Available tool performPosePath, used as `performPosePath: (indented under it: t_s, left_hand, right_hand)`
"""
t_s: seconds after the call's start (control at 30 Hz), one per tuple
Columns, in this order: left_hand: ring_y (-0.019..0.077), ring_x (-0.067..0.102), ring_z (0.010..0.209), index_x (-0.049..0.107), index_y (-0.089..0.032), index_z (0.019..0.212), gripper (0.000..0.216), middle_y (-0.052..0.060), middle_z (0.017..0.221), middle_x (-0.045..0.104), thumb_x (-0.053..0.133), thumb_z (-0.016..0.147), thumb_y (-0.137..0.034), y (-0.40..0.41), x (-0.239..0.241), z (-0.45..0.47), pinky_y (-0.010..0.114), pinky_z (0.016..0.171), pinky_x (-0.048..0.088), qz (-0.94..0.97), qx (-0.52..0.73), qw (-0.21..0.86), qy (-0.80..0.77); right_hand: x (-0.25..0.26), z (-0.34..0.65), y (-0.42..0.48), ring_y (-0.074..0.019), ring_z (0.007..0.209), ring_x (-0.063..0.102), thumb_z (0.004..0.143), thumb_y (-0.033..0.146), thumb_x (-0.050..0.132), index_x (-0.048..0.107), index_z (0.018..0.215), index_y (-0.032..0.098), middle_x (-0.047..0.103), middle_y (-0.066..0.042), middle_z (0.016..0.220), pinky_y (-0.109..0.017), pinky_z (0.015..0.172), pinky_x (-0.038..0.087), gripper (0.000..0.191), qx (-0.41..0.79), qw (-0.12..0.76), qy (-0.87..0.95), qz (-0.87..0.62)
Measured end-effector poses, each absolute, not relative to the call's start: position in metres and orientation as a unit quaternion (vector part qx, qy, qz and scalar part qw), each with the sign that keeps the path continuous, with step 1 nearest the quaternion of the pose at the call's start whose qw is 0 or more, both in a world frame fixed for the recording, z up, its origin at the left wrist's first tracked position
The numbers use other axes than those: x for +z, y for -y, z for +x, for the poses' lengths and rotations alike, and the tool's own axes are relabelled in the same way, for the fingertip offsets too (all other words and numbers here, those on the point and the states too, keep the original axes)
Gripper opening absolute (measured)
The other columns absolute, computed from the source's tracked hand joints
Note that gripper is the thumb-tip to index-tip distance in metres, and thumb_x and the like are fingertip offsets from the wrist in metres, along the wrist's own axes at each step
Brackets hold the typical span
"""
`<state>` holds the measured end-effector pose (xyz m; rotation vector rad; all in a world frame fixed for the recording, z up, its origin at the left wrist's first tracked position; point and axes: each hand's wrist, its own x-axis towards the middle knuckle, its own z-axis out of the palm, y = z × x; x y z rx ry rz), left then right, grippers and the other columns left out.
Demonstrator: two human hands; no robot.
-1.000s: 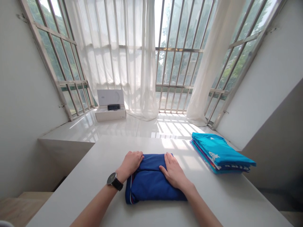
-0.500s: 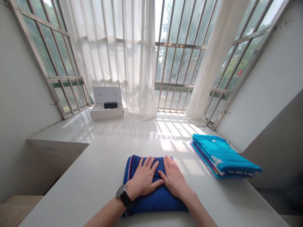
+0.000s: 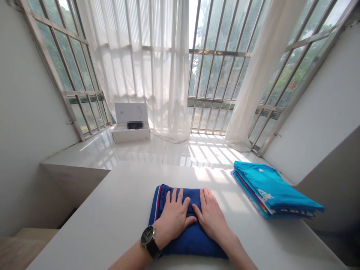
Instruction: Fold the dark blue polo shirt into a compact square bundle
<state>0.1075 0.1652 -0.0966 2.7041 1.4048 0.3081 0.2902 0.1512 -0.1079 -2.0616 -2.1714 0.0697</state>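
Observation:
A folded dark blue garment (image 3: 194, 242) with a white and red stripe along its left edge lies on the white table (image 3: 112, 213) in front of me. My left hand (image 3: 176, 217) rests flat on its left half, fingers spread, with a black-strapped watch (image 3: 148, 236) on the wrist. On the right half lies my right hand (image 3: 212, 213), palm down, with the fingers stretched out close together and the thumb apart. Both thumbs point toward the middle of the garment. What kind of garment it is, I cannot tell.
A stack of folded clothes (image 3: 277, 187), bright blue on top, sits at the table's right edge. Farther back, an open white box (image 3: 131, 135) with a dark, blurred item stands on the window ledge (image 3: 171, 150). Sheer curtains (image 3: 168, 75) hang before the barred windows.
The whole view has shifted slightly, so things appear a little farther right. Both hands stay flat on the blue garment; my left wrist has turned, showing more of the watch face.

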Motion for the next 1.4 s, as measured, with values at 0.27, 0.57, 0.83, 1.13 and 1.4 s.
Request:
performPosePath:
  t_s: [0.27,0.57,0.83,1.13,1.4]
  left_hand:
    - [0.0417,0.025,0.146,0.058,-0.016,0.126,0.073,0.019,0.149,0.045,0.036,0.089,-0.075,-0.1685,-0.0900,0.1039,0.060,0.117,0.019,0.882,0.118,0.039,-0.455]
    - [0.0424,0.018,0.148,0.036,-0.012,0.151,0.102,0.022,0.155,0.037,0.033,0.081,-0.085,-0.1711,-0.0953,0.1035,0.058,0.120,0.013,0.870,0.117,0.048,-0.476]
    - [0.0506,0.015,0.146,0.032,-0.015,0.154,0.113,0.022,0.158,0.029,0.035,0.072,-0.092,-0.1716,-0.0935,0.1024,0.064,0.116,0.015,0.854,0.107,0.068,-0.505]
    - [0.0521,0.010,0.146,0.034,-0.019,0.154,0.108,0.020,0.159,0.030,0.041,0.072,-0.090,-0.1708,-0.0968,0.1021,0.068,0.114,0.012,0.849,0.112,0.054,-0.513]
    - [0.0546,0.012,0.145,0.034,-0.020,0.154,0.107,0.020,0.158,0.031,0.040,0.073,-0.090,-0.1699,-0.0958,0.1029,0.068,0.113,0.014,0.847,0.111,0.058,-0.517]
  right_hand:
    - [-0.1100,0.2893,-0.1511,-0.0315,0.149,0.023,0.097,0.058,0.030,0.033,0.151,0.001,0.028,-0.020,0.160,-0.045,0.121,0.023,0.079,0.028,0.079,0.719,-0.690]
    - [-0.1086,0.2892,-0.1509,-0.0322,0.149,0.021,0.097,0.057,0.032,0.032,0.151,-0.001,0.027,-0.021,0.160,-0.045,0.121,0.020,0.080,0.039,0.087,0.719,-0.688]
    - [-0.1133,0.2910,-0.1522,-0.0320,0.150,0.020,0.096,0.057,0.031,0.032,0.152,0.000,0.026,-0.021,0.160,-0.045,0.121,0.021,0.079,0.039,0.089,0.719,-0.689]
    - [-0.1096,0.2900,-0.1514,-0.0314,0.150,0.020,0.096,0.058,0.031,0.033,0.151,0.001,0.026,-0.020,0.160,-0.044,0.122,0.020,0.080,0.039,0.084,0.718,-0.690]
    - [-0.1086,0.2898,-0.1506,-0.0317,0.150,0.020,0.096,0.058,0.032,0.033,0.151,0.001,0.025,-0.020,0.161,-0.045,0.122,0.020,0.079,0.046,0.086,0.716,-0.691]
